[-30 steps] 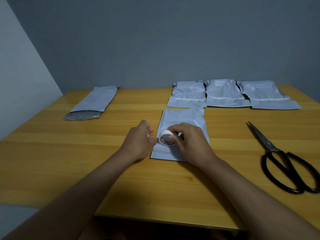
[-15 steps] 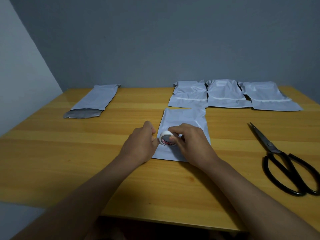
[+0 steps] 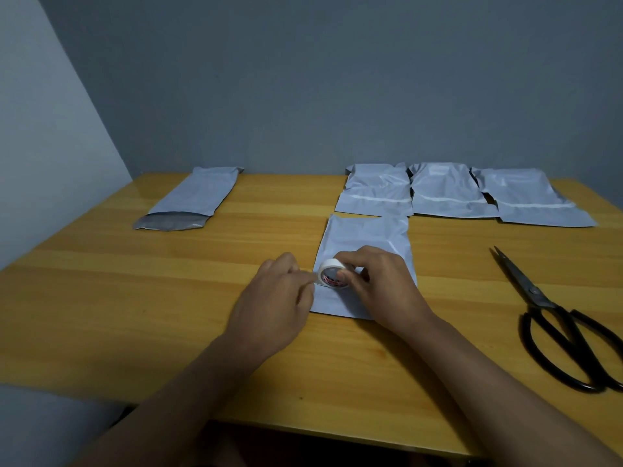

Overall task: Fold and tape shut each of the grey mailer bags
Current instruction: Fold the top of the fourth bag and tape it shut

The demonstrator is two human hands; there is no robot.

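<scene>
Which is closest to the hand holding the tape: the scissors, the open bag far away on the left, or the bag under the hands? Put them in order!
From the right hand:
1. Bag under the hands, touching it.
2. Scissors, off to the right.
3. Open bag, far left.

Single view, head-worn, wide-angle. Looks forward and down across the bench (image 3: 141,318) from its near edge toward the grey wall (image 3: 337,89) behind the bench. Both forearms enter from below, close to the lens; the bench's far edge sits at mid-frame. Bench lines bow outward at the sides. No second view to overlap with
</scene>
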